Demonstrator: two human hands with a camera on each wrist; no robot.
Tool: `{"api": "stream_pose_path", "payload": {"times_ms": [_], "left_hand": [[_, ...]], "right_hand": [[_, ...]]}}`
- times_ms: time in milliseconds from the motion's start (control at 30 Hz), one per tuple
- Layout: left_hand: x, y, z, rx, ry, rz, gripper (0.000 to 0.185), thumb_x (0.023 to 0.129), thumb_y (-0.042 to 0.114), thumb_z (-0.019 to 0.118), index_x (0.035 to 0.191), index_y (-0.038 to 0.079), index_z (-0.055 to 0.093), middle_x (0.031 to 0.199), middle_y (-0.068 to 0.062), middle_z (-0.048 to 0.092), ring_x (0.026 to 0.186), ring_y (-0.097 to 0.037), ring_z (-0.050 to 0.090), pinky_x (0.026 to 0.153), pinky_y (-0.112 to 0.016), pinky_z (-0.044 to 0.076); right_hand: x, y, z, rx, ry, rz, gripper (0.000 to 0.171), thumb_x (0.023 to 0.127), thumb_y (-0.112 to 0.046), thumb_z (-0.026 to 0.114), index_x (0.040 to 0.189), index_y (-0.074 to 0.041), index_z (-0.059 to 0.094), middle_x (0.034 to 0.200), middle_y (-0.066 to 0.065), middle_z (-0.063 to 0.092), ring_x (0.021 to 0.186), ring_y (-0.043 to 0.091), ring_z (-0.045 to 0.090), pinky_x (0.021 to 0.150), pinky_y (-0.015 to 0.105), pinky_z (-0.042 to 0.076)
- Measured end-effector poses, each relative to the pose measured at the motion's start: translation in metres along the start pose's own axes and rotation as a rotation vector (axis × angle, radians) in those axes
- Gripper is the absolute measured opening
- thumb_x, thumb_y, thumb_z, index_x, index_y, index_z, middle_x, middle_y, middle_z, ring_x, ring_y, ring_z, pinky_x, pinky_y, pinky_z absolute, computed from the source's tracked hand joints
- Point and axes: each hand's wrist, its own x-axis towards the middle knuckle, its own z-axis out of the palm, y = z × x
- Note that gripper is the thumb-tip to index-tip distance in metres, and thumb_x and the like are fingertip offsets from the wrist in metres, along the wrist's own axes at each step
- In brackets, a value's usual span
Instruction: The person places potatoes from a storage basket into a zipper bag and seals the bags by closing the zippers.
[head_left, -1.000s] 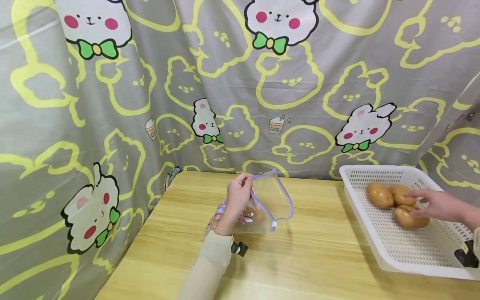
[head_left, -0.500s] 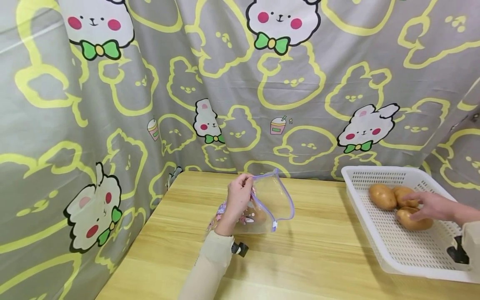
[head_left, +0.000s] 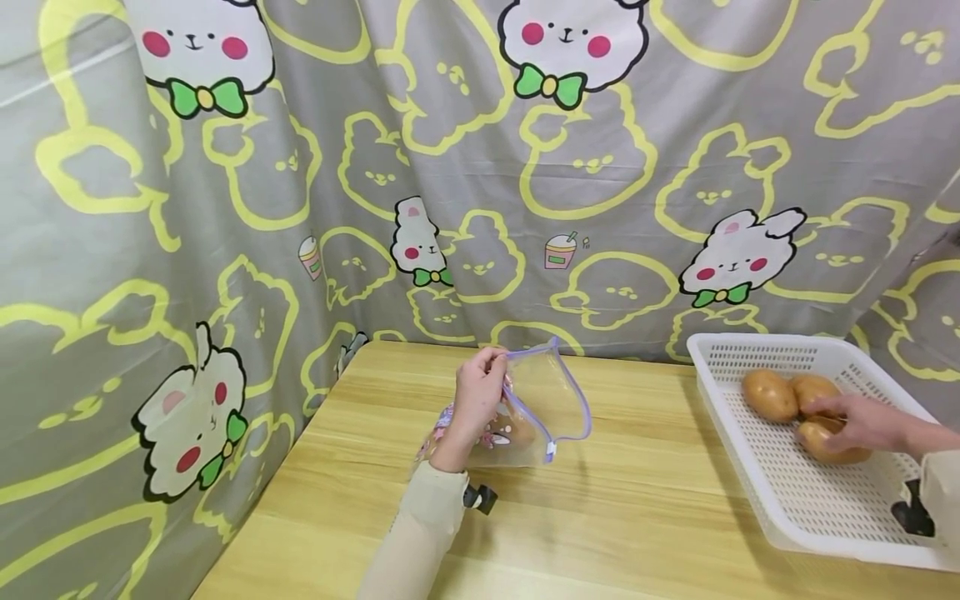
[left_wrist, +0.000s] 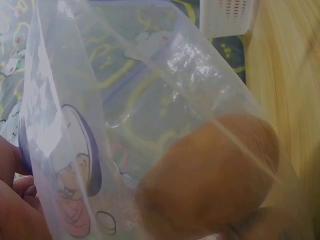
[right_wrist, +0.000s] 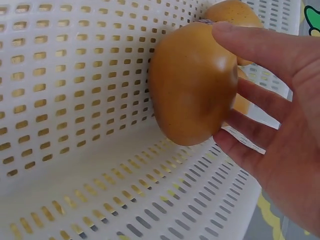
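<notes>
My left hand (head_left: 478, 396) pinches the purple rim of a clear zip bag (head_left: 551, 396), whose mouth gapes to the right. Through the printed plastic, the left wrist view shows a brown potato (left_wrist: 215, 175) in the bag, with part of another brown shape (left_wrist: 272, 225) below it. At the right, my right hand (head_left: 873, 423) holds the nearest potato (head_left: 823, 446) inside a white basket (head_left: 731, 471). In the right wrist view the thumb touches one end of this potato (right_wrist: 192, 85) and the fingers lie along its side. Two more potatoes (head_left: 770, 396) lie just behind it.
A wooden table (head_left: 622, 517) carries the bag on the left and the perforated basket on the right. Behind and to the left hangs a grey curtain (head_left: 465, 175) with cartoon animals. A black wrist strap part (head_left: 480, 498) shows beside the left cuff.
My right hand has lowered slightly and closed round the nearest potato. The left hand and the bag keep their place, while the whole head view has shifted a little.
</notes>
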Motion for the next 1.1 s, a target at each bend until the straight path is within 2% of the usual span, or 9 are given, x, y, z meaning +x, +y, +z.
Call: {"api": "stream_pose_path", "payload": {"times_ms": [200,400,500,600,767,867,967,1100], "left_hand": [[-0.001,0.002,0.001,0.005,-0.008,-0.025,0.019,0.095,0.001,0.049,0.099,-0.011,0.063,0.07,-0.031,0.055,0.04,0.0,0.043,0.038,-0.012,0.037],[0.001,-0.002,0.002,-0.011,-0.01,-0.02,0.018,0.094,0.0,0.05,0.098,-0.012,0.063,0.066,-0.026,0.053,0.041,-0.008,0.045,0.038,-0.012,0.037],[0.002,-0.001,0.002,-0.008,-0.008,-0.025,0.018,0.094,0.0,0.05,0.097,-0.011,0.063,0.065,-0.024,0.053,0.041,-0.009,0.045,0.038,-0.012,0.037],[0.003,-0.003,0.003,-0.003,-0.009,-0.036,0.017,0.094,0.0,0.05,0.097,-0.01,0.064,0.066,-0.025,0.054,0.042,-0.01,0.045,0.038,-0.012,0.038],[0.012,-0.029,0.008,-0.002,-0.007,-0.044,0.018,0.095,0.003,0.051,0.099,-0.009,0.064,0.066,-0.024,0.054,0.042,-0.014,0.046,0.037,-0.015,0.039],[0.017,-0.044,0.01,0.001,0.003,-0.042,0.019,0.096,0.007,0.052,0.099,-0.006,0.065,0.065,-0.02,0.055,0.04,-0.011,0.045,0.037,-0.017,0.04],[0.019,-0.048,0.011,-0.003,0.01,-0.039,0.018,0.095,0.009,0.054,0.097,-0.003,0.067,0.062,-0.014,0.055,0.039,-0.007,0.045,0.037,-0.018,0.041],[0.019,-0.049,0.011,-0.011,0.011,-0.031,0.017,0.094,0.009,0.054,0.094,-0.001,0.067,0.06,-0.006,0.054,0.039,-0.009,0.046,0.037,-0.02,0.042]], "right_hand": [[-0.001,0.003,0.003,-0.022,-0.025,0.005,0.056,0.063,-0.015,0.083,0.109,0.01,0.062,0.109,0.03,0.058,0.087,0.007,0.049,0.068,0.02,0.04],[-0.001,0.005,0.005,-0.007,-0.065,0.022,0.061,0.062,-0.012,0.082,0.112,0.014,0.059,0.11,0.031,0.057,0.084,0.012,0.053,0.066,0.024,0.046],[-0.001,0.006,0.006,-0.003,-0.071,0.026,0.063,0.064,-0.012,0.081,0.114,0.017,0.056,0.111,0.033,0.057,0.088,0.022,0.057,0.067,0.026,0.048],[-0.001,0.007,0.006,0.007,-0.072,0.024,0.068,0.064,-0.014,0.082,0.116,0.02,0.052,0.111,0.035,0.056,0.09,0.026,0.057,0.068,0.026,0.048],[-0.003,0.008,0.008,0.019,-0.081,0.041,0.077,0.065,-0.02,0.083,0.118,0.022,0.048,0.11,0.035,0.057,0.087,0.014,0.055,0.068,0.022,0.047],[-0.004,0.008,0.008,0.026,-0.091,0.041,0.078,0.065,-0.019,0.083,0.118,0.024,0.045,0.109,0.035,0.056,0.087,0.017,0.055,0.067,0.023,0.047],[-0.004,0.007,0.008,0.026,-0.097,0.046,0.077,0.066,-0.018,0.083,0.118,0.024,0.045,0.107,0.034,0.057,0.087,0.025,0.057,0.067,0.026,0.047],[-0.004,0.007,0.007,0.027,-0.117,0.044,0.072,0.069,-0.019,0.081,0.118,0.021,0.047,0.104,0.029,0.059,0.086,0.023,0.055,0.066,0.028,0.046]]}}
